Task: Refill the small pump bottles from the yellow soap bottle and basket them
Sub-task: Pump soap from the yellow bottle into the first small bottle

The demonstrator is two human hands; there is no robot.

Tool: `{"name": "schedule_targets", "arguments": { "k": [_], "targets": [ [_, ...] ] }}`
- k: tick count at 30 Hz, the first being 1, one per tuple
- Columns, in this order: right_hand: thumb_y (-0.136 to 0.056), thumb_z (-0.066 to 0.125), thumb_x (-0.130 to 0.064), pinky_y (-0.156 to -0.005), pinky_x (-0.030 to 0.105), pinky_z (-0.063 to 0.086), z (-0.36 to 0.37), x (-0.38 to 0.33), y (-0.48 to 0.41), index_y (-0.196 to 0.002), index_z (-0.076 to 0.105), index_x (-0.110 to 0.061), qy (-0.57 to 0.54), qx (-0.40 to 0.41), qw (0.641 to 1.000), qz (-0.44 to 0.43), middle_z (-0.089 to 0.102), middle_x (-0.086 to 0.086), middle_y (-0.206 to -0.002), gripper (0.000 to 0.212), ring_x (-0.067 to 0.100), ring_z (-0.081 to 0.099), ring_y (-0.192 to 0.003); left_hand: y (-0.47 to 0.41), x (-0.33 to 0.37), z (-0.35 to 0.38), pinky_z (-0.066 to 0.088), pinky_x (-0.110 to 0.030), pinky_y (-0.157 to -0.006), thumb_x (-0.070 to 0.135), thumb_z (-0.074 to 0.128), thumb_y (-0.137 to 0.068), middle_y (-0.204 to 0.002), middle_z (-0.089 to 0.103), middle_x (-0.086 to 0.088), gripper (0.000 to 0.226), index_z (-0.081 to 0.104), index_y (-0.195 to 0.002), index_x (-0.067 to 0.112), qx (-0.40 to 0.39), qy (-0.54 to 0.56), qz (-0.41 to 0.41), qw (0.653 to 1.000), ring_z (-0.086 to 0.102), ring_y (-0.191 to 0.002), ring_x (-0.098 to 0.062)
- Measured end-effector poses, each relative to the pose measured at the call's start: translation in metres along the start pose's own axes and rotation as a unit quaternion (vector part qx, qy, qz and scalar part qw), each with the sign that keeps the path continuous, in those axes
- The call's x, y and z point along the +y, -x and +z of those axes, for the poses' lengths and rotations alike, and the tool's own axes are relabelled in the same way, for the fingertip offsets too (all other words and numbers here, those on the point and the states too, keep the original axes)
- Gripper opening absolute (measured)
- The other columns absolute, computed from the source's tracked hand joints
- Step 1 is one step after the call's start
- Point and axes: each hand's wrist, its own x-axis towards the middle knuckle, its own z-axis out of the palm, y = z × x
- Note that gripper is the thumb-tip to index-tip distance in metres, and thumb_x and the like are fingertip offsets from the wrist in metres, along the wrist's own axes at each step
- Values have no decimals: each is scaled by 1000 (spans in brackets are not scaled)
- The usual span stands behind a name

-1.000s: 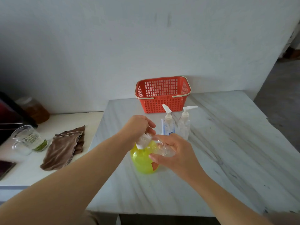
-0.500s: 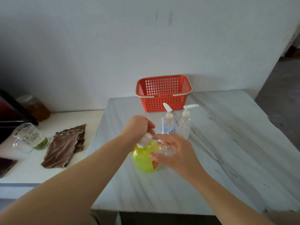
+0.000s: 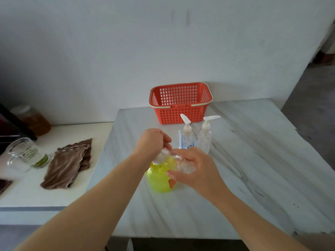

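- Left hand (image 3: 152, 142) pinches a clear cap (image 3: 159, 157) above the yellow bottle (image 3: 158, 181).
- Right hand (image 3: 194, 166) grips a clear bottle (image 3: 183, 166), contents unclear.
- Two pump bottles (image 3: 187, 142) (image 3: 204, 141) stand upright near the basket (image 3: 178, 113).

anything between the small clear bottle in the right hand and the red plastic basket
Yes. Two upright clear pump bottles with white heads stand on the marble table, between the small clear bottle in the right hand and the red mesh plastic basket.
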Motion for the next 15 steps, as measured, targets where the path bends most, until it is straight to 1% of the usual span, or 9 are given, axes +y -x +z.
{"name": "schedule_targets", "arguments": {
  "k": [2, 4, 6, 7, 9, 11, 13, 15],
  "targets": [
    [-55, 77, -50, -83, 20, 47, 0, 2, -1, -96, 64, -59, 5, -2, 1000, 4, 63, -5, -92, 44, 4, 61, -91, 0, 2, 0, 46, -25, -54, -7, 29, -83, -44, 62, 0, 38, 60, -68, 8, -5, 3, -9, 1000, 57, -43, -16],
    [-55, 77, -52, -87, 28, 51, 0, 2, -2, -98, 64, -59, 7, -3, 1000, 7, 63, -5, -93, 45, 6, 63, -94, 1, 6, 0, 45, -24, -53, -8, 30, -85, -42, 60, 1, 37, 60, -69, 7, -10, 9, -18, 1000, 56, -37, -13],
    [-57, 78, -49, -88, 30, 51, 1, 1, -2, -99, 65, -57, 2, -3, 1000, 4, 63, -5, -93, 46, 7, 63, -95, 5, 11, -2, 45, -23, -52, -6, 32, -87, -45, 62, 0, 35, 61, -72, 7, -23, 15, -27, 999, 57, -43, -15],
    [-57, 79, -48, -89, 30, 51, 0, 1, -2, -100, 65, -55, -2, -3, 1000, 1, 64, -6, -93, 46, 8, 63, -95, 7, 14, -4, 46, -20, -48, -5, 34, -88, -52, 64, -2, 32, 61, -75, 6, -34, 14, -28, 999, 58, -46, -15],
    [-59, 79, -47, -88, 28, 50, -1, 1, -2, -102, 67, -52, -4, -6, 1000, -2, 64, -6, -91, 45, 8, 63, -93, 12, 20, -7, 42, -13, -37, -4, 35, -91, -68, 65, -7, 29, 62, -85, 4, -54, 14, -25, 998, 59, -48, -13],
    [-60, 79, -47, -87, 24, 49, -2, 1, -3, -101, 67, -51, 1, -10, 1000, -2, 64, -6, -91, 43, 8, 62, -93, 13, 20, -7, 38, -10, -34, -4, 35, -92, -73, 65, -8, 29, 63, -88, 4, -58, 9, -19, 998, 59, -42, -9],
    [-60, 80, -44, -86, 21, 47, -3, 1, -2, -99, 67, -53, -3, -11, 1000, -2, 64, -7, -92, 42, 6, 61, -93, 12, 16, -5, 40, -12, -35, -5, 33, -91, -71, 65, -8, 32, 62, -83, 5, -48, 2, -11, 999, 58, -38, -7],
    [-61, 82, -42, -85, 19, 47, -2, 1, -1, -94, 65, -57, -2, -6, 1000, -4, 65, -8, -93, 41, 5, 61, -93, 9, 11, -3, 46, -16, -45, -5, 31, -89, -67, 65, -7, 35, 61, -77, 7, -35, -4, 1, 999, 59, -47, -12]
  ]
}}
